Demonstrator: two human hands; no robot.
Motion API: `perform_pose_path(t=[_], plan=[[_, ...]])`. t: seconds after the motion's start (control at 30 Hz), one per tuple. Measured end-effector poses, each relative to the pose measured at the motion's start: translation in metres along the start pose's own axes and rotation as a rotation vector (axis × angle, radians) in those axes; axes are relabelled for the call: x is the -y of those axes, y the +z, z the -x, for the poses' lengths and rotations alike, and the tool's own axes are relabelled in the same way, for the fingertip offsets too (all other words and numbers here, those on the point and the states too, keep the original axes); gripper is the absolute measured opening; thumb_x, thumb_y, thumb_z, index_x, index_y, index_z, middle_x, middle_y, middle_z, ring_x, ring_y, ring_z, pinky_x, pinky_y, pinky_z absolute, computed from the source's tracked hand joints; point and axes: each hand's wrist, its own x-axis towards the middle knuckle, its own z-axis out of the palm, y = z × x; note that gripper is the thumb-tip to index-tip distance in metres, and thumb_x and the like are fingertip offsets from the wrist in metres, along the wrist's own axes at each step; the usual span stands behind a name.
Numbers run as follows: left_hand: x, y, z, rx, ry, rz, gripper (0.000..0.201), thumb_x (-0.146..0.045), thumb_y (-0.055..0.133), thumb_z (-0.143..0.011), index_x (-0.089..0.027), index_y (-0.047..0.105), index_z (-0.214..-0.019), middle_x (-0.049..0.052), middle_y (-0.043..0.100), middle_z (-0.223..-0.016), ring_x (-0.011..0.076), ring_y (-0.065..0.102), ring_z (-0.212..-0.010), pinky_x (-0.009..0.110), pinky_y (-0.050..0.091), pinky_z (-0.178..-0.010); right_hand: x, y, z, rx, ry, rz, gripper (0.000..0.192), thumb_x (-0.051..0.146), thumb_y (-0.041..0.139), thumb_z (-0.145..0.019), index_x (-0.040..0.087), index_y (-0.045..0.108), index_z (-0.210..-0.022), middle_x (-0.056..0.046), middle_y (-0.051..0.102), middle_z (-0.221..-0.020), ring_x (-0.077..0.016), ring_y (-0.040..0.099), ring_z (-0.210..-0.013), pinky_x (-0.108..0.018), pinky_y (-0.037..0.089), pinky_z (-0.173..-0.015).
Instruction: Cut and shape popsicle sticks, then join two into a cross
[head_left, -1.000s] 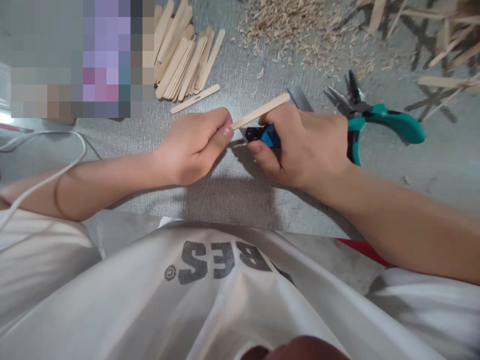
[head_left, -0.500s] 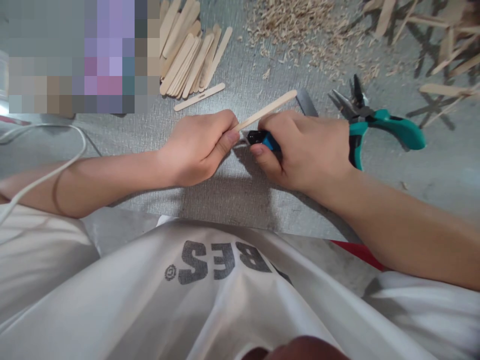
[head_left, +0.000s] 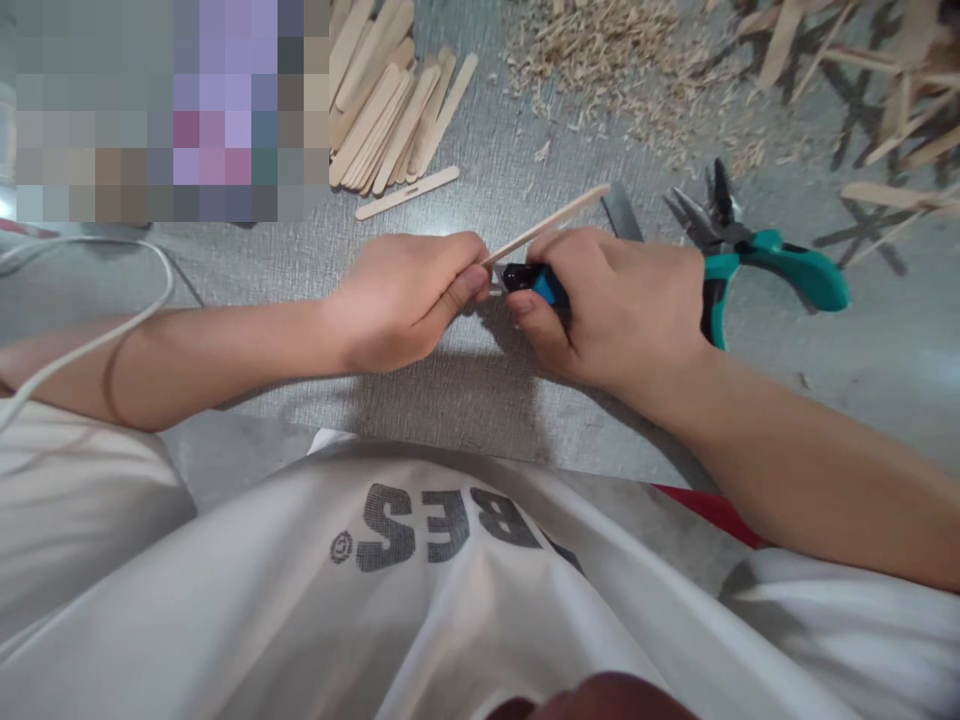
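My left hand (head_left: 405, 300) pinches the near end of a thin wooden craft stick (head_left: 551, 220), which slants up to the right over the grey surface. My right hand (head_left: 615, 300) grips a small blue and black utility knife (head_left: 534, 282), its tip set against the stick right beside my left thumb. The two hands almost touch. The knife's blade is mostly hidden between the fingers.
A pile of craft sticks (head_left: 390, 110) and one loose stick (head_left: 409, 192) lie behind my left hand. Teal-handled pliers (head_left: 757, 260) rest at the right, wood shavings (head_left: 622, 60) farther back, scattered sticks (head_left: 885, 130) at the top right. A white cable (head_left: 97, 335) crosses my left forearm.
The stick has turned more edge-on and looks thinner. The knife has moved slightly toward my left thumb. Both hands stay in nearly the same place.
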Motion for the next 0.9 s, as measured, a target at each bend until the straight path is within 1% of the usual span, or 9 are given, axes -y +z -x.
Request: perform_pose_path(t=[0.13, 0.27, 0.37, 0.47, 0.57, 0.63, 0.73, 0.9], plan=[[-0.002, 0.001, -0.001, 0.002, -0.008, -0.024, 0.051, -0.043, 0.033, -0.123, -0.023, 0.079, -0.122, 0.006, 0.083, -0.095, 0.0264, 0.082, -0.094, 0.037, 0.056, -0.087, 0.001, -0.006, 0.001, 0.051, 0.025, -0.059, 0.07, 0.069, 0.03, -0.12, 0.019, 0.077, -0.136, -0.018, 0.085, -0.126, -0.0345, 0.078, -0.099, -0.04, 0.035, -0.072], [0.0, 0.003, -0.002, -0.007, -0.011, -0.054, 0.052, -0.044, 0.032, -0.123, -0.024, 0.08, -0.121, 0.006, 0.081, -0.092, 0.0264, 0.082, -0.091, 0.037, 0.055, -0.086, 0.005, -0.009, 0.0, 0.065, 0.041, -0.039, 0.068, 0.066, 0.029, -0.12, 0.02, 0.076, -0.134, -0.017, 0.086, -0.122, -0.0314, 0.076, -0.09, -0.04, 0.027, -0.069], [0.001, 0.004, -0.002, -0.008, -0.02, -0.085, 0.051, -0.046, 0.033, -0.123, -0.024, 0.079, -0.118, 0.006, 0.081, -0.091, 0.0265, 0.081, -0.089, 0.037, 0.053, -0.083, 0.009, -0.013, -0.001, 0.144, 0.101, -0.014, 0.067, 0.067, 0.031, -0.119, 0.02, 0.075, -0.138, -0.018, 0.086, -0.125, -0.0301, 0.075, -0.086, -0.04, 0.023, -0.07], [0.001, 0.005, -0.002, -0.02, -0.034, -0.089, 0.049, -0.047, 0.036, -0.123, -0.025, 0.078, -0.114, 0.005, 0.08, -0.087, 0.0261, 0.08, -0.086, 0.037, 0.053, -0.082, 0.013, -0.019, -0.002, 0.216, 0.136, -0.037, 0.067, 0.065, 0.031, -0.121, 0.019, 0.073, -0.144, -0.02, 0.085, -0.128, -0.0319, 0.076, -0.089, -0.041, 0.023, -0.071], [0.0, 0.006, -0.002, -0.018, -0.056, -0.088, 0.047, -0.046, 0.038, -0.123, -0.025, 0.077, -0.11, 0.003, 0.076, -0.08, 0.0252, 0.078, -0.083, 0.036, 0.053, -0.081, 0.016, -0.026, -0.001, 0.222, 0.123, -0.11, 0.067, 0.062, 0.027, -0.123, 0.018, 0.073, -0.144, -0.019, 0.085, -0.121, -0.0307, 0.075, -0.087, -0.04, 0.024, -0.071], [-0.001, 0.007, -0.002, -0.014, -0.071, -0.098, 0.046, -0.045, 0.038, -0.123, -0.025, 0.077, -0.11, 0.002, 0.074, -0.077, 0.0247, 0.077, -0.08, 0.036, 0.052, -0.08, 0.018, -0.028, 0.0, 0.233, 0.118, -0.119, 0.066, 0.06, 0.026, -0.124, 0.019, 0.073, -0.145, -0.018, 0.085, -0.117, -0.0289, 0.072, -0.084, -0.039, 0.021, -0.071], [-0.004, 0.008, -0.003, -0.013, -0.089, -0.145, 0.045, -0.042, 0.038, -0.124, -0.024, 0.077, -0.113, 0.004, 0.074, -0.079, 0.0249, 0.074, -0.076, 0.037, 0.049, -0.077, 0.022, -0.031, -0.001, 0.268, 0.13, -0.113, 0.063, 0.057, 0.026, -0.123, 0.02, 0.072, -0.147, -0.015, 0.086, -0.111, -0.028, 0.068, -0.08, -0.039, 0.018, -0.07], [-0.009, 0.01, -0.003, 0.016, -0.118, -0.236, 0.047, -0.04, 0.035, -0.125, -0.02, 0.078, -0.118, 0.005, 0.076, -0.082, 0.0231, 0.069, -0.071, 0.037, 0.044, -0.074, 0.024, -0.033, -0.004, 0.285, 0.157, -0.195, 0.059, 0.055, 0.028, -0.123, 0.02, 0.072, -0.141, -0.014, 0.084, -0.103, -0.029, 0.067, -0.078, -0.04, 0.021, -0.071]])
